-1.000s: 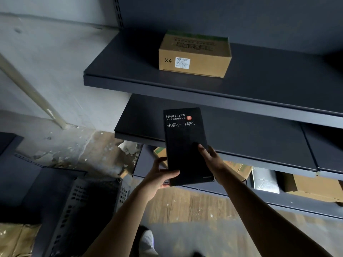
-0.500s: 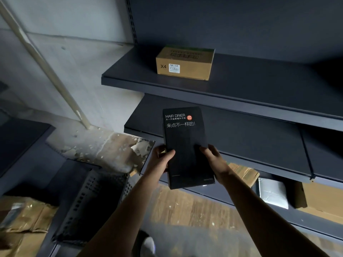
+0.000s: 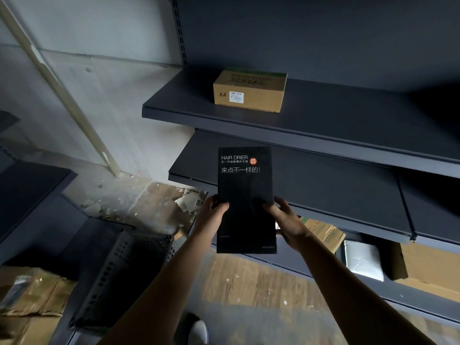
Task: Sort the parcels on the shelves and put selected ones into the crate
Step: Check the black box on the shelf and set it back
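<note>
While the dark sheet-metal shelves stand mostly bare, the perforated dark crate waits on the floor lower left, well apart. A brown cardboard box sits on the upper shelf. The flat matte hair drier box is held upright in front of the middle shelf, print facing the camera, likely for checking. The left hand and right hand grip its long edges, thumbs on the front.

Gripping black hair-drier box upright, left hand on its left edge w/ thumb on front, right hand on right edge. Well above fingertips: cardboard box marked X4 on upper shelf. Right of right fingers, lower: crumpled carton, white parcel, brown box. Down-left of left fingers: dark perforated crate.
</note>
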The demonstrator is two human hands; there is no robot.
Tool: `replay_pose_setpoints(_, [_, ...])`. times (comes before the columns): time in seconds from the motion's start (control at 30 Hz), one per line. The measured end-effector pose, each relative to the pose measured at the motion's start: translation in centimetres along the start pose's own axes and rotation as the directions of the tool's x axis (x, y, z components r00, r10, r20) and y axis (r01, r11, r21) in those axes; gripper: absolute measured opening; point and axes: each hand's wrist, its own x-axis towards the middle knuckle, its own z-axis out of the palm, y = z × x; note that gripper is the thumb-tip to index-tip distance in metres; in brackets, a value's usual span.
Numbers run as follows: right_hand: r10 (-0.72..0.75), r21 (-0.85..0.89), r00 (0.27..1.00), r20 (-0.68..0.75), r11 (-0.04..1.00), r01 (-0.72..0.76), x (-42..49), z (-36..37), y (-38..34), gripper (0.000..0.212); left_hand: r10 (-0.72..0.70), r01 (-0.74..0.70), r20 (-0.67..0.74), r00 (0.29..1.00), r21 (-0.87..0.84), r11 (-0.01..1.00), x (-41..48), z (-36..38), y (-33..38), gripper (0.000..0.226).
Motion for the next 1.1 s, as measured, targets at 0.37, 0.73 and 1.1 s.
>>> replay_pose_setpoints(0.37, [-0.077, -0.009, 0.994, -0.072, 0.997, 0.076, 0.3, 3.2, 0.3, 0.029, 0.035, -0.018, -0.042, 0.999, 0.348, 0.937, 0.1, 0.2, -1.4, 0.094])
replay_pose_setpoints(0.73, [-0.15, -0.123, 0.98, -0.127, 0.983, 0.135, 0.6, 3.9, 0.7, 0.032, -0.083, 0.077, 0.139, 0.987, 0.046, 0.996, -0.8, -0.2, -0.5, 0.072])
replay_pose_setpoints(1.1, [-0.293, -0.217, 0.949, -0.113, 0.94, 0.264, 1.1, 4.4, 0.2, 0.016, -0.098, 0.097, 0.004, 0.995, -0.144, 0.985, 0.1, -0.5, 0.3, 0.017])
